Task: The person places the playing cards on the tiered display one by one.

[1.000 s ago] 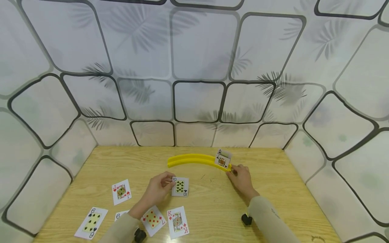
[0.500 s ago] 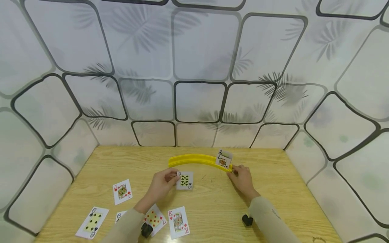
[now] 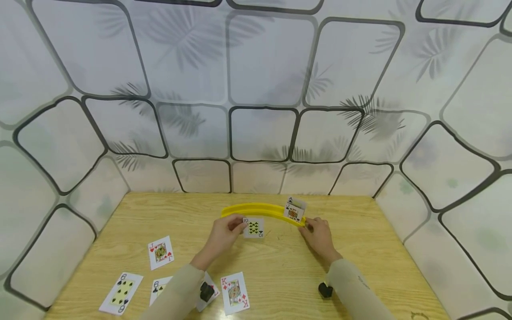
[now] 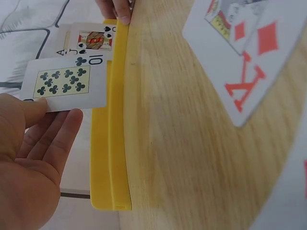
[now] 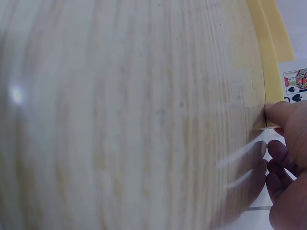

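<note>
My left hand (image 3: 223,234) pinches the ten of clubs (image 3: 254,228) by its left edge, thumb on the face. The card is face up in front of the curved yellow card holder (image 3: 248,208). In the left wrist view the ten of clubs (image 4: 72,86) is raised and overlaps the yellow holder (image 4: 103,167). A jack of spades (image 3: 294,214) stands in the holder's right end, with an ace (image 3: 291,201) partly hidden behind it. At that end my right hand (image 3: 320,236) grips the holder; in the right wrist view its thumb (image 5: 278,112) presses the near side.
Loose cards lie face up at the front left: jack of hearts (image 3: 161,252), six of spades (image 3: 121,293), king of diamonds (image 3: 234,292). My left sleeve (image 3: 178,289) partly covers a six of clubs (image 3: 157,288) and a diamond card. A patterned wall (image 3: 260,133) rises behind the table.
My left hand has carried the ten of clubs forward and to the right, up to the holder's near side. The right hand and the holder have stayed in place.
</note>
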A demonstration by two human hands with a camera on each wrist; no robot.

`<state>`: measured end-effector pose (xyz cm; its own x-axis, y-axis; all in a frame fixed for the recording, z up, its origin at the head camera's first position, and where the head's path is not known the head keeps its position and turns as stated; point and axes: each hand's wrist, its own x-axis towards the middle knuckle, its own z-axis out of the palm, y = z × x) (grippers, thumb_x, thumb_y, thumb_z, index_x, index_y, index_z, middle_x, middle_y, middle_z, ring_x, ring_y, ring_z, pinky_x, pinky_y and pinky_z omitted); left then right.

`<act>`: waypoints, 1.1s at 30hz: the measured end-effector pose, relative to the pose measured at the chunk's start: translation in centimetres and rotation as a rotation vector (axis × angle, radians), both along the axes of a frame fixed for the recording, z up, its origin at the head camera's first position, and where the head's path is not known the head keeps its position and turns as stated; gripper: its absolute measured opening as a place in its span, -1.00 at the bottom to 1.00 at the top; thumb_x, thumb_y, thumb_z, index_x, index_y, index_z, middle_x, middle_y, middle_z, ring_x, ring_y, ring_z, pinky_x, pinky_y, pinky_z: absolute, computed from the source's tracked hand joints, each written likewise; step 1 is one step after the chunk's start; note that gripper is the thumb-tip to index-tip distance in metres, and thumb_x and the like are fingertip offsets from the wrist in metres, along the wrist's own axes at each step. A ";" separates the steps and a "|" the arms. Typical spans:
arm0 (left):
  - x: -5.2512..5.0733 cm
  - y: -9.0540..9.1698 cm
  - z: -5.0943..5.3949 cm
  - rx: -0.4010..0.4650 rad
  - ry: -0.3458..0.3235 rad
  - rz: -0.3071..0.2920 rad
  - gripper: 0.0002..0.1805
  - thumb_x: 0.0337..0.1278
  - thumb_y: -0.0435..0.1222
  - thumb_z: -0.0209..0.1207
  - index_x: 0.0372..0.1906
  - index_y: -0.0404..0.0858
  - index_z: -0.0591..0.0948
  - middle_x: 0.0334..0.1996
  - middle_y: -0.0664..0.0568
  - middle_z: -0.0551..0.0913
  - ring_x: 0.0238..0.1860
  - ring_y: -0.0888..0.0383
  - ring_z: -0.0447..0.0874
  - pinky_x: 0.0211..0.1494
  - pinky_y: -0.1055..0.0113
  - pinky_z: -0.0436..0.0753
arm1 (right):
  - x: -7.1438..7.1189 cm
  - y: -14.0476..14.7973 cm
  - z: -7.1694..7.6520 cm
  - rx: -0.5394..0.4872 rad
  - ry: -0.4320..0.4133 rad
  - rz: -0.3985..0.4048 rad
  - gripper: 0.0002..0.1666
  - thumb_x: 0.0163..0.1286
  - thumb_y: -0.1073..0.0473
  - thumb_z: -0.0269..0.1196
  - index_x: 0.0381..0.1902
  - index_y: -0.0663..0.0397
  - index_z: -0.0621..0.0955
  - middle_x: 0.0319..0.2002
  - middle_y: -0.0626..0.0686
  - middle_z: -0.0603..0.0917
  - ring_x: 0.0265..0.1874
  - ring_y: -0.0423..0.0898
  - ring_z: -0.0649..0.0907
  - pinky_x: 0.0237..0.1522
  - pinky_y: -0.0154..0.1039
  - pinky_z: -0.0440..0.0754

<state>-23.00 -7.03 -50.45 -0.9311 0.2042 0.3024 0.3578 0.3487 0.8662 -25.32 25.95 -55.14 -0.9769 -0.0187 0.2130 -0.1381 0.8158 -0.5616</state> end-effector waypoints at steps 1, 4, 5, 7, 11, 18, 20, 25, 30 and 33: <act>-0.1 0.1 0.1 -0.001 0.003 0.000 -0.87 0.39 -0.41 0.31 -0.04 -0.31 0.75 -0.21 -0.15 0.83 -0.30 -0.09 0.82 -0.25 0.47 0.76 | 0.0 0.0 0.0 -0.001 0.000 -0.001 -0.43 0.44 0.14 0.41 0.26 0.42 0.63 -0.23 0.16 0.62 -0.17 0.09 0.47 -0.18 -0.14 0.43; -0.7 0.5 0.2 -0.002 0.010 0.002 -0.87 0.39 -0.40 0.32 -0.06 -0.33 0.76 -0.22 -0.18 0.84 -0.30 -0.10 0.83 -0.25 0.45 0.76 | 0.0 -0.1 0.1 -0.004 0.005 -0.001 -0.44 0.44 0.15 0.41 0.26 0.42 0.63 -0.23 0.16 0.63 -0.17 0.08 0.47 -0.19 -0.15 0.43; -0.9 0.6 0.2 -0.004 0.014 0.004 -0.87 0.39 -0.39 0.32 -0.07 -0.34 0.76 -0.21 -0.19 0.84 -0.30 -0.10 0.83 -0.25 0.44 0.77 | 0.0 -0.1 0.1 -0.004 0.006 -0.001 -0.44 0.44 0.15 0.41 0.26 0.42 0.63 -0.23 0.16 0.63 -0.18 0.08 0.47 -0.19 -0.15 0.43; -1.3 0.9 0.4 -0.013 0.017 0.005 -0.86 0.40 -0.38 0.32 -0.06 -0.34 0.78 -0.22 -0.19 0.84 -0.29 -0.10 0.84 -0.24 0.43 0.78 | 0.0 -0.1 0.2 -0.005 0.006 -0.004 -0.44 0.44 0.15 0.41 0.26 0.42 0.63 -0.23 0.17 0.63 -0.18 0.08 0.47 -0.19 -0.15 0.43; -1.9 1.4 0.6 -0.019 0.010 0.008 -0.83 0.45 -0.37 0.28 -0.03 -0.35 0.79 -0.19 -0.19 0.84 -0.24 -0.09 0.86 -0.20 0.35 0.82 | 0.0 -0.2 0.3 -0.007 0.008 -0.007 -0.45 0.44 0.15 0.42 0.25 0.41 0.64 -0.24 0.16 0.63 -0.20 0.07 0.47 -0.21 -0.15 0.42; -2.8 2.0 1.2 0.001 0.003 0.020 -0.81 0.49 -0.43 0.20 0.02 -0.41 0.74 -0.11 -0.32 0.81 -0.16 -0.16 0.85 -0.16 0.28 0.83 | 0.0 -0.3 0.4 -0.014 -0.020 -0.012 -0.44 0.43 0.14 0.43 0.26 0.39 0.64 -0.24 0.15 0.63 -0.19 0.06 0.46 -0.21 -0.18 0.40; -3.0 2.2 1.2 0.011 0.003 0.023 -0.82 0.50 -0.44 0.19 0.02 -0.41 0.73 -0.11 -0.32 0.80 -0.15 -0.18 0.84 -0.16 0.31 0.83 | 0.0 -0.2 0.4 -0.012 -0.029 -0.010 -0.43 0.43 0.14 0.43 0.26 0.40 0.63 -0.23 0.15 0.63 -0.19 0.06 0.46 -0.20 -0.18 0.40; -3.7 2.6 1.5 0.032 0.015 0.019 -0.81 0.53 -0.40 0.17 0.03 -0.37 0.73 -0.11 -0.30 0.79 -0.11 -0.22 0.81 -0.14 0.38 0.79 | -0.2 -0.2 0.3 -0.006 -0.033 -0.014 -0.42 0.44 0.13 0.42 0.27 0.39 0.63 -0.23 0.15 0.62 -0.19 0.06 0.45 -0.19 -0.17 0.40; -4.2 3.2 2.0 0.043 0.042 0.006 -0.81 0.54 -0.39 0.17 0.03 -0.37 0.73 -0.12 -0.29 0.79 -0.11 -0.23 0.79 -0.15 0.37 0.78 | -0.1 -0.2 0.4 -0.014 -0.044 -0.019 -0.42 0.44 0.12 0.41 0.28 0.39 0.62 -0.24 0.13 0.60 -0.19 0.05 0.44 -0.19 -0.16 0.39; -4.5 3.7 2.2 0.025 0.046 0.013 -0.80 0.55 -0.37 0.16 0.05 -0.35 0.73 -0.15 -0.22 0.80 -0.13 -0.17 0.79 -0.18 0.41 0.74 | 0.0 -0.3 0.4 -0.015 -0.044 -0.019 -0.42 0.44 0.13 0.41 0.28 0.40 0.62 -0.25 0.13 0.60 -0.19 0.06 0.44 -0.19 -0.17 0.38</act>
<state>-27.48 -3.38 -48.21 -0.9187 0.1836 0.3497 0.3928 0.3320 0.8576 -25.35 25.67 -54.72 -0.9855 0.0031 0.1696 -0.0971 0.8093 -0.5793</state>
